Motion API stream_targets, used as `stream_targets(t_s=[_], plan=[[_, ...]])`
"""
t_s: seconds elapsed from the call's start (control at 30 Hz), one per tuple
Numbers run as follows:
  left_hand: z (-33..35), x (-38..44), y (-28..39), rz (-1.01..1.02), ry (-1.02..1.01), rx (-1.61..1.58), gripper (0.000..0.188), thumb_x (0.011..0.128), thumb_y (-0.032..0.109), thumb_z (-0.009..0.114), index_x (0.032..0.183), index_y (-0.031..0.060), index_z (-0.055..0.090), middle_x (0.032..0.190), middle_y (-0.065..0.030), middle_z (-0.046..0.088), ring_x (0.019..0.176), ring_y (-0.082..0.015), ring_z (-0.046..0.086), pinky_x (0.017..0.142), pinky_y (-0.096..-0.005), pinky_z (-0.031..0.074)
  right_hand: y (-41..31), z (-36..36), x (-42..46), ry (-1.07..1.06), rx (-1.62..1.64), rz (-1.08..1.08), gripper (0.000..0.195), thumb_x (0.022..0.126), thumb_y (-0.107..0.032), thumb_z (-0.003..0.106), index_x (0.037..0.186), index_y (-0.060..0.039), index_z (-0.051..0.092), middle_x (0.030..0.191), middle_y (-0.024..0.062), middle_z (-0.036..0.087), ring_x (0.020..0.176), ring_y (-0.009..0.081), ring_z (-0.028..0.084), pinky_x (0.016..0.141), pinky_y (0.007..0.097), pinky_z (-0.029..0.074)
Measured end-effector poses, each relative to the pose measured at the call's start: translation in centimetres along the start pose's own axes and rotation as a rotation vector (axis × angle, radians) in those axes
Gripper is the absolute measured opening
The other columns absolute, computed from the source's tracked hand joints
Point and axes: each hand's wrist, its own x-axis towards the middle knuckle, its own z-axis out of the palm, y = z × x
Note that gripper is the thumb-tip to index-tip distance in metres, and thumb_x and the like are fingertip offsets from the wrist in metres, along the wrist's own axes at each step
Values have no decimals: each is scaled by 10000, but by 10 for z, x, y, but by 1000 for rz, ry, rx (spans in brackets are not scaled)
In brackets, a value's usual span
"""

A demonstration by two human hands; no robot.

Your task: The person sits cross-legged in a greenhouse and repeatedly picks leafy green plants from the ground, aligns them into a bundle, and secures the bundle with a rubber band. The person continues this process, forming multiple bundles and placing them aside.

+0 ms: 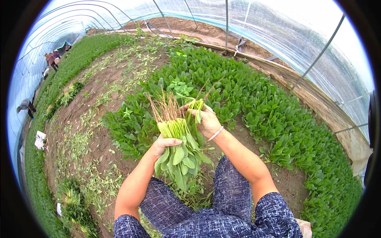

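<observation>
A thick bunch of spinach-like leafy greens (175, 131) is in my left hand (165, 145), its thin brown roots pointing up and its leaves hanging down. The thumb lies across the pale stems. Close at its right side, my right hand (205, 119), with a white band at the wrist, grips a few more plants (195, 107) by their stems, roots up. Their leaves hang against the bunch, and part of the fingers is hidden behind the stems.
Growing greens (226, 86) stand ahead and to the right, inside a plastic-covered tunnel. Harvested bunches (73, 199) lie at the left on soil with scattered leaves. A white box (40, 140) stands farther left; several people work in the distance. Metal poles (320, 53) line the right side.
</observation>
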Motion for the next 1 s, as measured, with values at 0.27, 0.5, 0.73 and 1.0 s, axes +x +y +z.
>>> stream_targets(t_s=[0.27,0.5,0.73,1.0], plan=[[-15,-11,10,96,64,52,640,668,83,742,1270,32,530,1146,-59,616,1051,-188,582,954,-330,451,-5,27,-10,-307,239,144,610,743,-59,554,1336,37,451,1339,158,514,1213,240,525,1067,385,386],[-20,-1,1,85,-7,318,637,627,33,804,1220,14,573,1083,-36,641,974,-141,600,901,-316,485,27,-3,7,222,-381,-272,170,952,-207,593,897,-46,605,785,38,645,746,123,601,694,281,480],[-23,-6,3,71,19,374,643,626,44,819,1219,13,573,1109,-52,639,990,-149,605,911,-325,486,-9,-44,14,404,-135,-262,357,1006,-310,489,714,-107,456,663,13,512,621,116,524,571,287,445],[-23,-3,4,59,52,404,614,624,51,818,1194,17,592,1070,-43,650,965,-151,612,907,-331,487,-13,-17,-8,102,-945,-87,245,766,-116,785,963,-6,690,880,46,688,771,102,618,713,260,511]])
